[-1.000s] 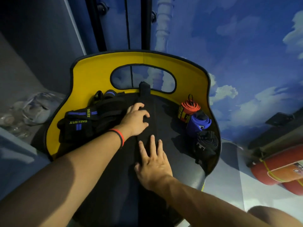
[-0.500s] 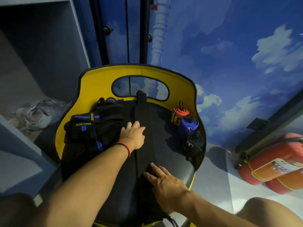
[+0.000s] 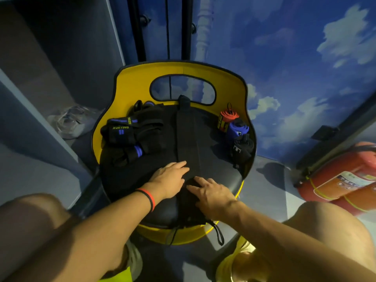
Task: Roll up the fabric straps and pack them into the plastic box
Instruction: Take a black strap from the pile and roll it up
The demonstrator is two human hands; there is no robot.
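A long black fabric strap (image 3: 186, 137) lies flat down the middle of a round black chair seat (image 3: 215, 165), its near end hanging over the front edge. My left hand (image 3: 171, 179) rests flat on the strap's left side with fingers straight. My right hand (image 3: 209, 194) presses the strap near the front edge, fingers spread. A heap of unrolled black-and-blue straps (image 3: 130, 135) sits on the seat's left. At the right edge stand three rolled straps: orange (image 3: 227, 117), blue (image 3: 237, 129) and black (image 3: 243, 146). No plastic box is in view.
The chair has a yellow backrest (image 3: 134, 82) with a cut-out handle. A red fire extinguisher (image 3: 341, 180) lies on the floor at the right. Crumpled clear plastic (image 3: 69, 123) lies on the floor to the left. My knees frame the bottom of the view.
Both hands have slid along the strap toward me, from mid-seat to near the front edge. The camera has pulled back and higher.
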